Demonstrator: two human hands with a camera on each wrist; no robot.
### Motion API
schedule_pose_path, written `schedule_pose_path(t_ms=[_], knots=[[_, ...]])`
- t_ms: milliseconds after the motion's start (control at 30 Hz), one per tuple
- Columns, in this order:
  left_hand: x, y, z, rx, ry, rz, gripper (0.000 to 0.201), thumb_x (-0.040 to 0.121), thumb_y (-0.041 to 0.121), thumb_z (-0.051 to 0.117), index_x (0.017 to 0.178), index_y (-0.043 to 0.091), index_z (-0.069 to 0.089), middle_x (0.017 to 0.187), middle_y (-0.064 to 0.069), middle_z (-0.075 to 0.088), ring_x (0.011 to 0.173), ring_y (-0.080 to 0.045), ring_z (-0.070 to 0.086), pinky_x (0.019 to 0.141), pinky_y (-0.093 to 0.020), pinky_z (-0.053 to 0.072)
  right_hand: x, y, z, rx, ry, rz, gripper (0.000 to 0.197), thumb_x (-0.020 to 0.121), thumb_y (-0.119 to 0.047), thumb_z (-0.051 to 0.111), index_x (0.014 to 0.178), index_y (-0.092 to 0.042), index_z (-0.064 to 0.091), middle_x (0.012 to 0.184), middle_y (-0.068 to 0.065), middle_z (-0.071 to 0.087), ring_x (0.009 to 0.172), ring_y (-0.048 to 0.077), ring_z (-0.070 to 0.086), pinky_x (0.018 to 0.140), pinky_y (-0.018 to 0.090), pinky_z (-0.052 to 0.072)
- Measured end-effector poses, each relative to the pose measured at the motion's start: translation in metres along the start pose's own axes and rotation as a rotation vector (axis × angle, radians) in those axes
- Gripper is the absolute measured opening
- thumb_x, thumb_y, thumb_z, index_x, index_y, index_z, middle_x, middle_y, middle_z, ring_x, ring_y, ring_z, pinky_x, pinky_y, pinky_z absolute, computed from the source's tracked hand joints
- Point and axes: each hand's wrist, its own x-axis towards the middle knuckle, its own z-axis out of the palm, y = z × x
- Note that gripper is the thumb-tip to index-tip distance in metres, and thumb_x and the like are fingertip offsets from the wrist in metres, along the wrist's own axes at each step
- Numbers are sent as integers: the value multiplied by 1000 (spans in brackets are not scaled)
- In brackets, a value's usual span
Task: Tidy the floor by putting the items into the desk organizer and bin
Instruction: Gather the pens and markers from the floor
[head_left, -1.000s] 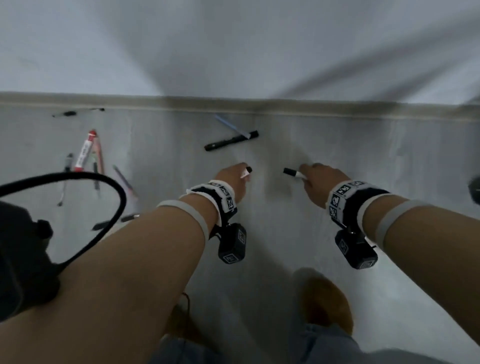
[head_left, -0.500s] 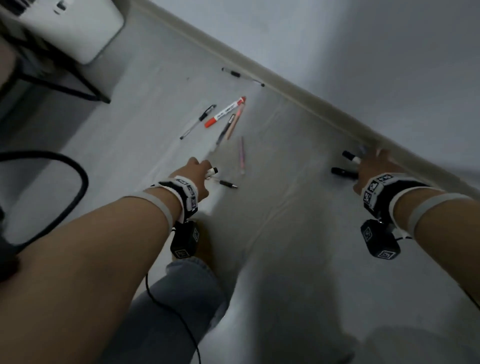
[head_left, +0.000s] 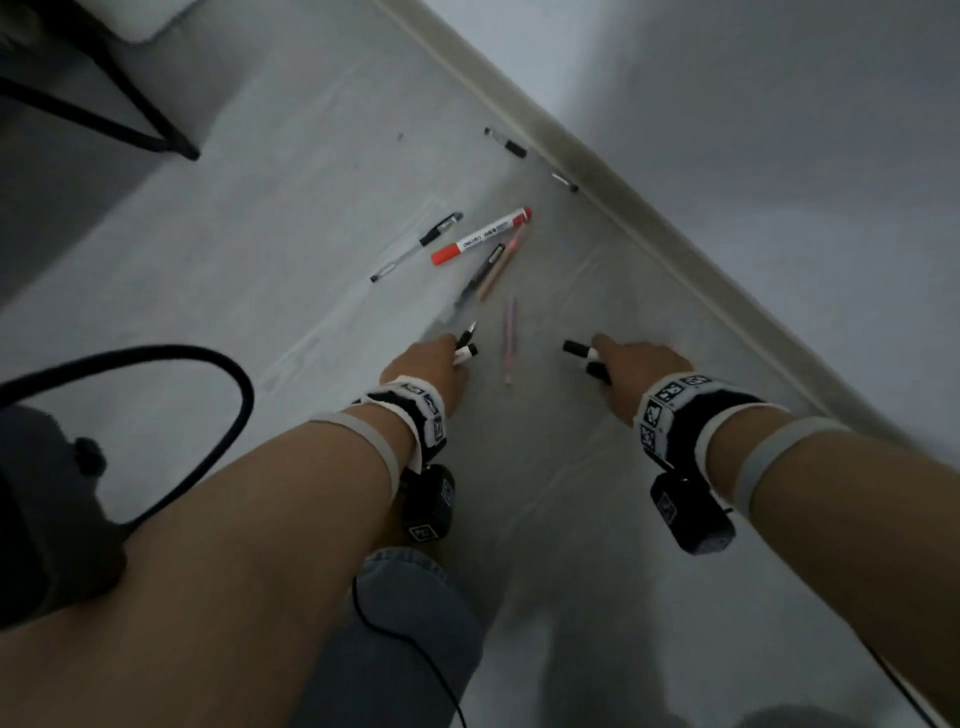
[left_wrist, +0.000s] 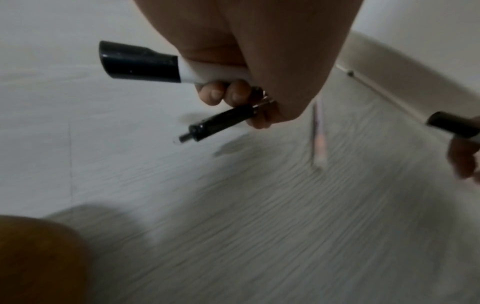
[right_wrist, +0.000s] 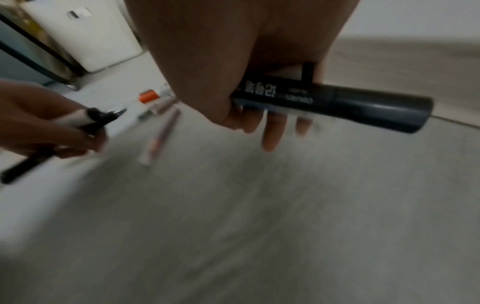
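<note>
My left hand (head_left: 445, 354) grips a white marker with a black cap (left_wrist: 140, 62) and a thin black pen (left_wrist: 221, 122), just above the floor. My right hand (head_left: 621, 358) grips a thick black marker (right_wrist: 337, 102) together with a white, black-capped marker (head_left: 577, 349). A pink pen (head_left: 510, 338) lies on the floor between the two hands. Beyond it lie a red-capped white marker (head_left: 483, 236), a clear pen with a black grip (head_left: 415, 247), a dark pen (head_left: 480, 273) and a peach pencil (head_left: 501, 265). No organizer or bin shows clearly.
Two more pens (head_left: 506, 141) (head_left: 565, 182) lie by the baseboard (head_left: 649, 228) along the right wall. Black furniture legs (head_left: 130, 104) stand at the upper left, with a white box-shaped object (right_wrist: 85, 35) beyond. A black cable (head_left: 218, 374) loops at my left.
My left hand has picked up the thin black pen that lay beside it. My right hand has lifted the black marker off the floor and moved in beside the pink pen.
</note>
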Motion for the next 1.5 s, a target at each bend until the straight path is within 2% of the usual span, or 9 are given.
schedule_pose_path(t_ms=[233,333,467,600,733,867,1333,1433,1500], knots=[[38,-3,-71,-164,132,-17,20,101,26,44,118,19,51,82,-6,61,58,-22,51,52,-29,36,8,-64,-67,-220,-27,-260,44,85,-15,63,123,-25,43,121,9,39,53,22,44,48,30,39],[70,-5,-80,-203,164,-24,42,94,40,59,126,19,43,90,-5,58,74,-27,54,63,-35,42,43,-70,-55,-275,-59,-383,50,86,-13,61,130,-26,42,136,10,34,68,29,56,57,34,45],[114,-3,-75,-87,174,-22,75,77,57,71,131,18,35,110,-5,61,100,-32,62,86,-45,50,91,-79,-27,-334,-128,-444,50,96,-33,28,144,-19,38,139,15,44,108,33,59,73,35,38],[135,-3,-74,-82,183,-71,52,87,46,66,119,17,38,105,-6,63,92,-33,63,77,-43,48,105,-82,-36,-398,-28,-497,33,99,-36,43,122,-15,54,125,10,53,101,33,59,73,37,44],[153,-8,-73,-114,182,-82,32,93,40,61,105,21,38,91,-5,64,74,-29,60,66,-38,46,120,-67,-52,-417,-35,-435,32,97,-27,45,127,-22,53,130,5,56,126,30,38,97,42,35],[161,-10,-81,-205,122,-60,33,94,37,63,105,17,39,73,-1,48,56,-16,45,47,-28,27,133,-54,-62,-402,-158,-459,36,94,-33,53,129,-30,51,135,-3,47,129,30,30,100,46,34],[165,-13,-87,-305,78,-28,31,93,25,66,111,14,43,88,-5,53,61,-18,44,48,-28,30,137,-59,-61,-417,-207,-426,40,86,-27,65,124,-32,52,131,-4,47,126,28,31,95,47,34],[164,-13,-90,-321,77,-36,37,91,25,69,115,12,44,92,-6,53,58,-14,40,50,-30,30,135,-70,-76,-280,-204,-390,37,93,-38,56,130,-33,49,134,-1,50,124,28,43,95,46,43],[163,-14,-89,-321,95,-31,39,90,26,69,117,11,44,91,-7,53,58,-14,40,52,-31,30,133,-81,-88,-175,-60,-412,38,93,-25,56,129,-29,45,129,6,49,102,31,57,79,42,51]])
